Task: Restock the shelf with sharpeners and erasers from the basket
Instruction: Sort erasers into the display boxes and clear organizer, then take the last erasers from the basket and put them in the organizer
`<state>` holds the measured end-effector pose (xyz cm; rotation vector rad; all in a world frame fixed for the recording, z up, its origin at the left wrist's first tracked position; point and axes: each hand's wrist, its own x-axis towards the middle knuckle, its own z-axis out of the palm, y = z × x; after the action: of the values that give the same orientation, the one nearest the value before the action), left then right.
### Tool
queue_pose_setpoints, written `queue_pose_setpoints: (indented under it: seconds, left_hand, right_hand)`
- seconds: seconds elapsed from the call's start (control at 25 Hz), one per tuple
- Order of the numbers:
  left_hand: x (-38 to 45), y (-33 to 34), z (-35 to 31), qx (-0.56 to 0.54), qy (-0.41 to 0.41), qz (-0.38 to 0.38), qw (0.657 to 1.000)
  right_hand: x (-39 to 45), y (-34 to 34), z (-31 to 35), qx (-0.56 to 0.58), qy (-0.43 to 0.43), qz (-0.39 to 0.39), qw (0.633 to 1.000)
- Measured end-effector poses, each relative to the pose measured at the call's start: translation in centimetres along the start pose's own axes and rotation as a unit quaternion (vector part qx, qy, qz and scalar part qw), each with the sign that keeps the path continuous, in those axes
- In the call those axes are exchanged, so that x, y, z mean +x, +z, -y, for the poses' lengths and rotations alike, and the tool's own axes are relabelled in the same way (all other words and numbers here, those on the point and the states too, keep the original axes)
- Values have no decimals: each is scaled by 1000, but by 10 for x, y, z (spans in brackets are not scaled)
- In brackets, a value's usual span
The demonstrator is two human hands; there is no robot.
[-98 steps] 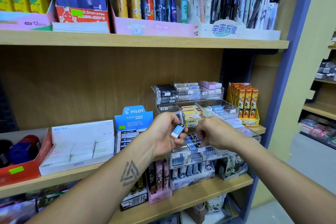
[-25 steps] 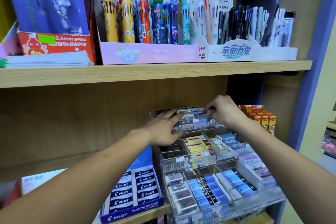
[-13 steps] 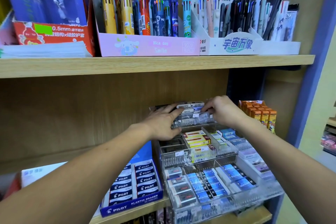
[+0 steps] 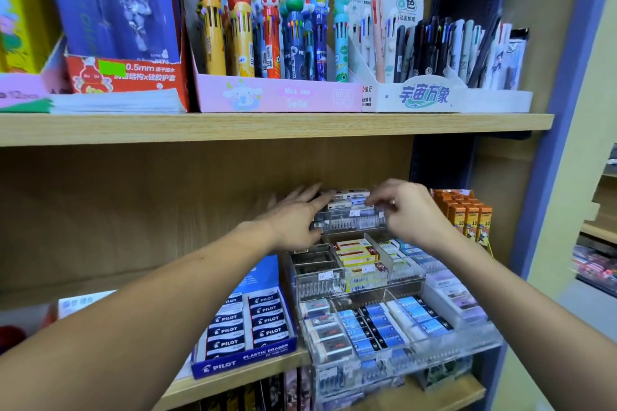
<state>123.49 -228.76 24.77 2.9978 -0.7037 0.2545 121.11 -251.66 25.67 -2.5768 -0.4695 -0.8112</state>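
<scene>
Clear acrylic tiers on the shelf hold the erasers, and both hands work at the top row. Left hand lies spread, fingers straight against the tier's left end; right hand pinches a small boxed eraser at its edge. Light, rigid, slick-sleeved pieces, I judge, best pinched by the short ends.

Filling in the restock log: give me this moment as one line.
left hand: open, fingers on top tier of clear rack | right hand: pinching at erasers there | basket: unseen
</scene>
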Motion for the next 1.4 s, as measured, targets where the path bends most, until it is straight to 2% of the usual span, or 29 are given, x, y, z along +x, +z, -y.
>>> queue_pose_setpoints:
  seconds: [0.12, 0.2, 0.28, 0.36, 0.52, 0.6, 0.72, 0.84, 1.08, 1.24, 1.4]
  left_hand:
    - [-21, -11, -5, -23, -19, -31, 999]
    - [-52, -11, -12, -98, -11, -126, 987]
    - [-97, 1, -20, -167, 15, -221, 961]
    - [-149, 16, -26, -174, -12, -236, 956]
    - [-235, 58, -29, -83, -117, -137, 980]
    - [-273, 95, -28, -63, -142, -63, 986]
    - [-314, 165, -27, -58, -183, 75, 979]
    - [-333, 232, -28, -67, -199, 162, 964]
    - [-352, 358, -31, -128, -227, 310, 914]
    - [-379, 425, -26, -174, -267, 393, 863]
    - [-419, 480, -31, -209, -324, 467, 796]
  right_hand:
    - [-30, -9, 39, 57, 5, 18, 998]
    - [-57, -5, 72, 106, 10, 20, 994]
    - [-91, 10, 110, 131, -39, 27, 990]
    - [-122, 31, 142, 143, -62, 51, 986]
    - [-174, 91, 171, 124, -36, 128, 983]
    - [-208, 129, 178, 92, -32, 215, 972]
    - [-258, 186, 179, 56, -10, 347, 936]
    - [-298, 242, 173, 34, -6, 432, 901]
    - [-379, 345, 126, -18, 33, 578, 815]
    - [-432, 385, 86, -63, 112, 629, 766]
    - [-487, 405, 90, -54, 134, 681, 718]
